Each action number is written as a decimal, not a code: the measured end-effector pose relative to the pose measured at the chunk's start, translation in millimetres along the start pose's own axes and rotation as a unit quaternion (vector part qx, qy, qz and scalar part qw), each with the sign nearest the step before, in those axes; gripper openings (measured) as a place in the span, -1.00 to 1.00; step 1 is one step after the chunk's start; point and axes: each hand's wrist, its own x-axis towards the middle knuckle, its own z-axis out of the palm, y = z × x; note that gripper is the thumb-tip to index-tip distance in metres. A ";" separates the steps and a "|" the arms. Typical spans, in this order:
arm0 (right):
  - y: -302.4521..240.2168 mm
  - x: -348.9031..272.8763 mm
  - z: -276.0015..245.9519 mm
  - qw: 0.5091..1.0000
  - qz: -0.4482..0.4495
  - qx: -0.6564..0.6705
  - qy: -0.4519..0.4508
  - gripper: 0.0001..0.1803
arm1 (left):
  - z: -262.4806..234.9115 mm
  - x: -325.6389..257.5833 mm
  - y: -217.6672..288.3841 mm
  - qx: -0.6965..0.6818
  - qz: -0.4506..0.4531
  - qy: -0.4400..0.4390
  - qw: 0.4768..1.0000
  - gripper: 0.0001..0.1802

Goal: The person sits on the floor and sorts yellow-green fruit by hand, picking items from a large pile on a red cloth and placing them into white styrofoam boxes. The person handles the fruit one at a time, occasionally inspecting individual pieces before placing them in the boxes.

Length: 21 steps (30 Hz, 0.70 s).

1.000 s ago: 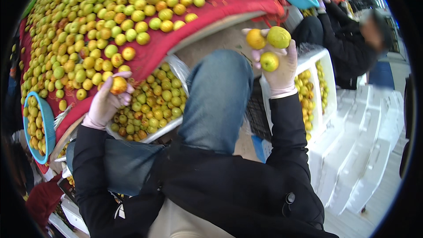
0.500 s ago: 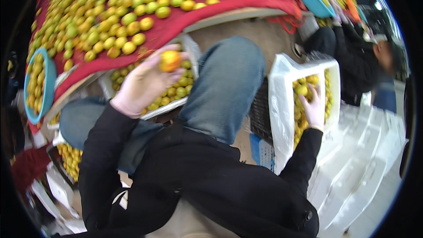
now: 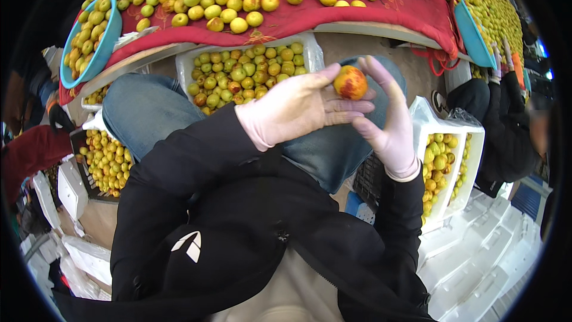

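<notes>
My left hand (image 3: 298, 104), in a thin pale glove, holds one yellow jujube (image 3: 350, 83) with red-brown blotches between thumb and fingers, above my knee. Close on the fruit's right side, my right hand (image 3: 394, 134), gloved alike, has its thumb and fingers spread; whether a fingertip touches the fruit I cannot tell. Past my hands, a white foam box (image 3: 186, 67) of green-yellow jujubes sits below the table edge. Beside my right forearm stands another lined white foam box (image 3: 448, 207), partitioned and holding more jujubes.
Loose jujubes cover the red cloth (image 3: 286, 21) on the table. Blue basins (image 3: 117, 27) stand at its left and right. Stacked white foam boxes (image 3: 471, 256) fill the lower right. A black crate (image 3: 89, 182) of jujubes lies left. Another person (image 3: 506, 137) sits at right.
My right hand has left the right-hand foam box and come up beside the jujube. My left hand has carried that fruit rightward, over my knee. The view has shifted too.
</notes>
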 end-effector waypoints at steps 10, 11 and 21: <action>-4.3 2.4 25.6 0.999 0.029 0.031 0.019 -0.49 | -16.4 -2.4 -11.9 -0.024 -0.009 0.001 1.000 -0.47; -1.4 9.3 30.0 0.998 -0.026 0.055 0.032 -0.54 | -18.6 -8.9 -12.3 0.031 0.003 0.015 0.999 -0.50; 5.3 19.9 161.9 0.939 0.127 0.291 -0.130 -0.57 | -117.7 -53.7 -75.7 -0.208 -0.009 0.155 0.966 -0.71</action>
